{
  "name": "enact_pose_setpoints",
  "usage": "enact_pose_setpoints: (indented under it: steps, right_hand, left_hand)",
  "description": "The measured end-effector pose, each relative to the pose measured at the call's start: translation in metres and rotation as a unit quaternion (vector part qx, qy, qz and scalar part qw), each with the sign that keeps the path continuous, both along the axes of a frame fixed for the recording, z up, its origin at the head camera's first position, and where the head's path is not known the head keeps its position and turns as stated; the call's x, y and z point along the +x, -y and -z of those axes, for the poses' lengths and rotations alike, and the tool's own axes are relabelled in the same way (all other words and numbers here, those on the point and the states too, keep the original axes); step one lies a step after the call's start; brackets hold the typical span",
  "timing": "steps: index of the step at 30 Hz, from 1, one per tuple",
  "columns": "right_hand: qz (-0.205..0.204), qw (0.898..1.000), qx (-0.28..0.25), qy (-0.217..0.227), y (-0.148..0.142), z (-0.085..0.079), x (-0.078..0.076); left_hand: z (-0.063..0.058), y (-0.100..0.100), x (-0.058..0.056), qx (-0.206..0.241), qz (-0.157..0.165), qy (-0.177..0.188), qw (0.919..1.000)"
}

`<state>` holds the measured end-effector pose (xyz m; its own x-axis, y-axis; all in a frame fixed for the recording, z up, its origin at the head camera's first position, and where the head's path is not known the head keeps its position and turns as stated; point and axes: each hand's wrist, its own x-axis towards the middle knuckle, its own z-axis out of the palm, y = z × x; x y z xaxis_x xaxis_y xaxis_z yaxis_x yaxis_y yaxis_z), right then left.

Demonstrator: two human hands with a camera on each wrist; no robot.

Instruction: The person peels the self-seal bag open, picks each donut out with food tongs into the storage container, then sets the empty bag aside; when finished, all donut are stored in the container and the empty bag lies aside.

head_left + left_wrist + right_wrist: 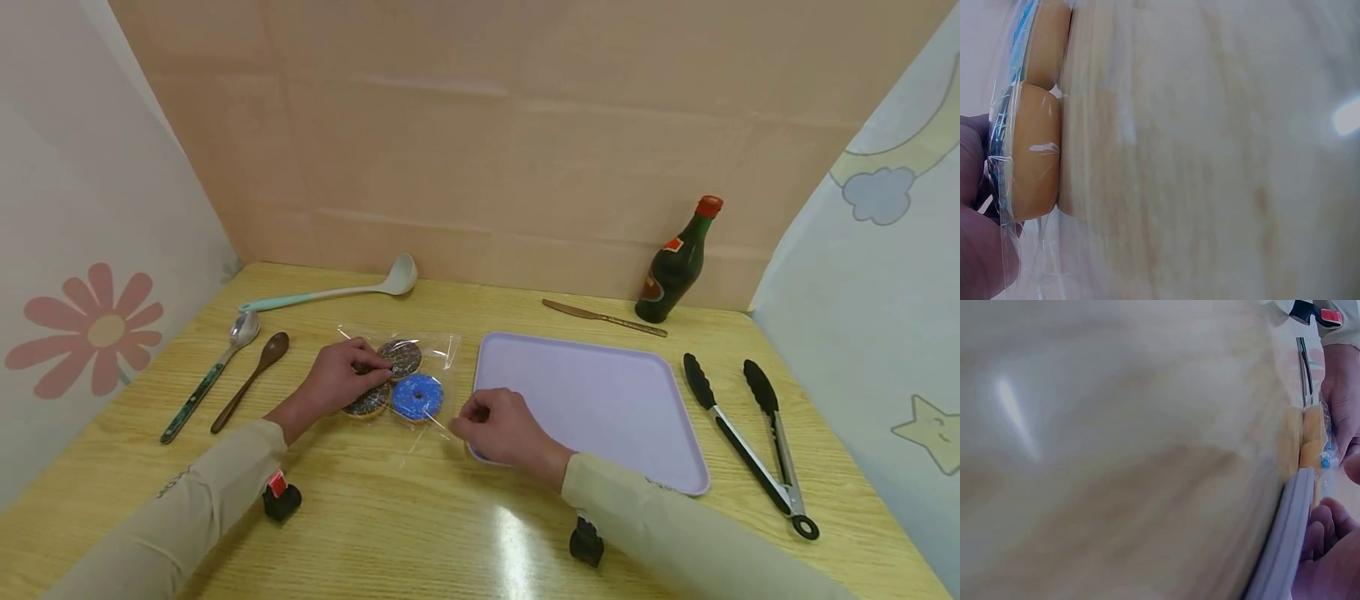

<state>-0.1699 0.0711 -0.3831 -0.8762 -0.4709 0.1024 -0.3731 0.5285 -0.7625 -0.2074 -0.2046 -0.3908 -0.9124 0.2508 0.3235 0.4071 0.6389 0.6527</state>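
A clear plastic bag (442,346) lies on the wooden table and holds three donuts. Two are chocolate with sprinkles (405,357) and one is blue (417,397). My left hand (377,368) lies on the bag with bent fingers, pinching the plastic between the two chocolate donuts. In the left wrist view a donut's tan side (1035,150) shows under the wrap, beside my fingers (972,206). My right hand (459,427) pinches the bag's near right corner, its fingers curled, at the lilac tray's (600,400) left edge. The right wrist view shows the tray rim (1285,531) and my fingers (1329,550).
Black-tipped tongs (750,433) lie right of the tray. A dark bottle with a red cap (675,267) and a knife (603,317) are at the back right. A ladle (337,292), a metal spoon (213,371) and a wooden spoon (251,379) lie at the left. Panels wall in three sides.
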Motion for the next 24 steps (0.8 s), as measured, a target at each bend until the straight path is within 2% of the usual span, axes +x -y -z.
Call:
enact_pose_setpoints:
  steps: [7,10,24]
  right_hand:
    - [0.034,0.999,0.019,0.018,0.022,-0.006,-0.020]
    - [0.042,0.999,0.032,0.008,0.026,-0.007,-0.026]
    - [0.011,1.000,0.030,0.002,0.022,-0.006,-0.030]
  left_hand:
    - [0.000,0.001,0.000,0.002,0.001,0.003,1.0000]
    - [0.002,0.000,-0.001,0.005,0.004,0.000,1.0000]
    - [0.004,0.002,-0.002,0.010,0.005,-0.001,0.9999]
